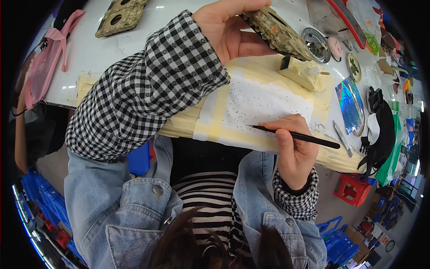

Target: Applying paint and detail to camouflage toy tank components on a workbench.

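Observation:
My left hand (pixel 228 39) is raised over the far side of the table, closed around a camouflage-painted model part (pixel 281 36), which looks like a tank hull. Its edge shows rough small details and a dark opening. Closer to me, my right hand (pixel 293 150) pinches slim black tweezers (pixel 324 143). Their tips point left, at or just above a white sheet (pixel 268 96) scattered with many tiny dark pieces. Whether the tips grip one of these is too small to tell. Yellow tape runs around the sheet.
A tape-covered block (pixel 301 75) stands behind the sheet. At right are a round metal dish (pixel 323 53), a shiny holographic sheet (pixel 350 105) and a craft knife (pixel 342 138). Another camouflage part (pixel 120 19) lies at far left, near a pink mesh basket (pixel 45 67).

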### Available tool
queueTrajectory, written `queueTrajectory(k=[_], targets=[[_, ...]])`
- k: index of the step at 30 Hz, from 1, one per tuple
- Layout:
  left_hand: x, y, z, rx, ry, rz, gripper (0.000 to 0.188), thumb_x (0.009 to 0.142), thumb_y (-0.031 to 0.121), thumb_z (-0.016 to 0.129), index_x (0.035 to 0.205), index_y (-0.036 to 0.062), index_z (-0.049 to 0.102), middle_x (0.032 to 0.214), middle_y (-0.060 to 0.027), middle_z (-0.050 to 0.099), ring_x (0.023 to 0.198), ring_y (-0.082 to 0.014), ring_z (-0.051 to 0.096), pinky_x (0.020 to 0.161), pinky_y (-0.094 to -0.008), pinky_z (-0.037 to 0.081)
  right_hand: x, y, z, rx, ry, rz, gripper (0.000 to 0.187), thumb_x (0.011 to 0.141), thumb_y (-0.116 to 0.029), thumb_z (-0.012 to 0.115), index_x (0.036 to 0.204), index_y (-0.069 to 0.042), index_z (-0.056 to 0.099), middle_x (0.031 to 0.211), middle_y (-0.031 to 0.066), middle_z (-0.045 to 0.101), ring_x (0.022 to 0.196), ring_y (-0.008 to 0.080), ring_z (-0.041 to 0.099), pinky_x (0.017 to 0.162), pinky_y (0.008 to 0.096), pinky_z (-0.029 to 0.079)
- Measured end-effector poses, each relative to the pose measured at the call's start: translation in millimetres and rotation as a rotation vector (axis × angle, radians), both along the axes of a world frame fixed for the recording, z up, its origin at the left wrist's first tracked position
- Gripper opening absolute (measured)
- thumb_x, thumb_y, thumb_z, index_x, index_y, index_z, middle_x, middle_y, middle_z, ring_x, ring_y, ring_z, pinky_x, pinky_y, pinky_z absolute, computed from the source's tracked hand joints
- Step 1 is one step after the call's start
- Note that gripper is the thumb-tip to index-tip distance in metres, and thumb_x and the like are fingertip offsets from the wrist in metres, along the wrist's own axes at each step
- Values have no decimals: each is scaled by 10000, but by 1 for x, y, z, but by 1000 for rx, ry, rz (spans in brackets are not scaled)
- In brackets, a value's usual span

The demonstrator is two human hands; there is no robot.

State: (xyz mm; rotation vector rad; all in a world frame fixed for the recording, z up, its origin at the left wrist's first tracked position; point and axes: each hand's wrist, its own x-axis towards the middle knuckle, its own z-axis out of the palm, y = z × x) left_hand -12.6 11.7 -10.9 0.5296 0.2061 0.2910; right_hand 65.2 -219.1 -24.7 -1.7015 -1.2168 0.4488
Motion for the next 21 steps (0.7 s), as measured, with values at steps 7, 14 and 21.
queueTrajectory(k=[7, 14, 21], targets=[[0, 0, 1, 7, -1, -1, 297, 928, 195, 492, 1173, 32, 459, 1092, -148, 577, 1004, -284, 607, 842, -407, 548, 1, 0, 0, -7, 9, 13, 97, 829, -88, 629, 873, -27, 690, 799, 50, 640, 788, 195, 517, 708, 282, 431], [0, -1, 2, 0, 5, -6, 298, 930, 195, 485, 1177, 31, 449, 1096, -153, 573, 1014, -294, 601, 849, -415, 545, 0, 0, 0, -2, -7, 2, 93, 823, -85, 638, 876, -28, 690, 798, 52, 638, 786, 195, 516, 697, 282, 433], [-1, -1, 2, 7, -11, -10, 299, 934, 195, 476, 1182, 32, 444, 1097, -149, 573, 1017, -293, 600, 862, -417, 538, 0, 0, -1, 13, -2, -1, 91, 825, -83, 636, 874, -27, 689, 786, 55, 623, 772, 195, 514, 690, 278, 431]])
